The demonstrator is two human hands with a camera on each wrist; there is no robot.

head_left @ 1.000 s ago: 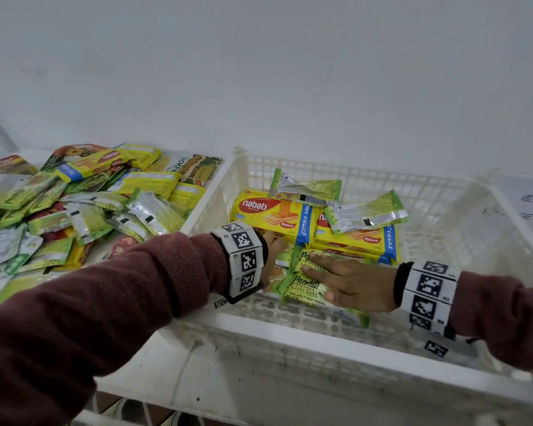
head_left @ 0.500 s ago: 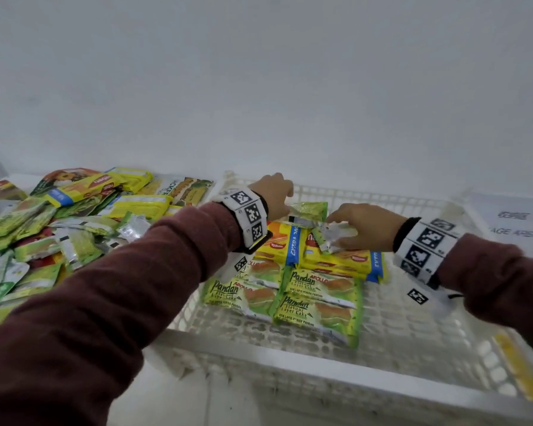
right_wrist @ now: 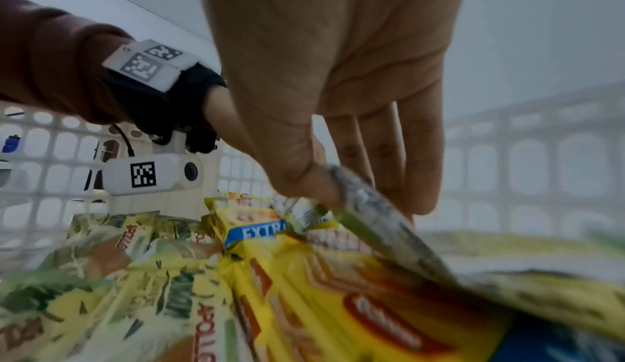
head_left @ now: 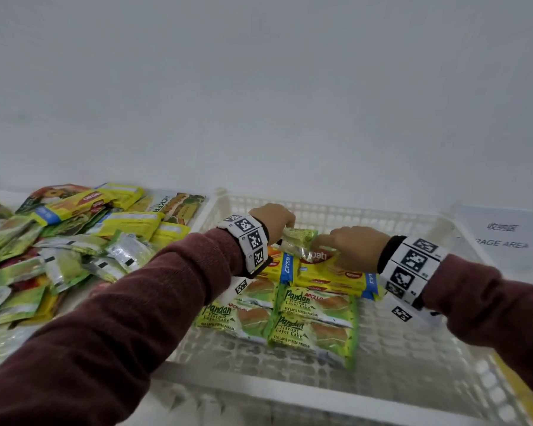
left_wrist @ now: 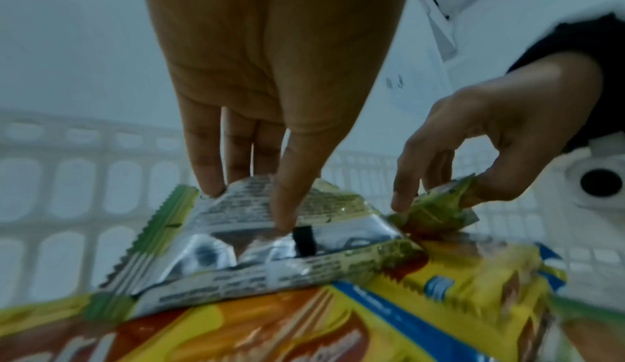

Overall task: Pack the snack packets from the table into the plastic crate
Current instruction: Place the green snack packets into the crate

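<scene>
A white plastic crate (head_left: 320,392) holds yellow Nabati wafer packs (head_left: 330,272) at the back and green Pandan cake packs (head_left: 314,318) in front. Both hands are at the back of the crate, above the Nabati packs. My left hand (head_left: 285,229) pinches a small green and silver packet (left_wrist: 270,258), with the thumb on its face and the fingers behind its far edge. Just to the right, my right hand (head_left: 316,241) pinches a second green and silver packet (right_wrist: 389,223) between thumb and fingers. Both packets touch the Nabati packs. Loose snack packets (head_left: 74,241) lie heaped on the table at the left.
The crate's slotted back wall (head_left: 336,210) rises just beyond the hands, with a white wall behind it. A printed paper sign (head_left: 505,238) lies right of the crate. The right half of the crate floor (head_left: 413,348) is bare.
Both hands left the Pandan packs at the crate's front and reached to the back, where each took hold of a small green and silver packet. In the last half second they drew closer.
</scene>
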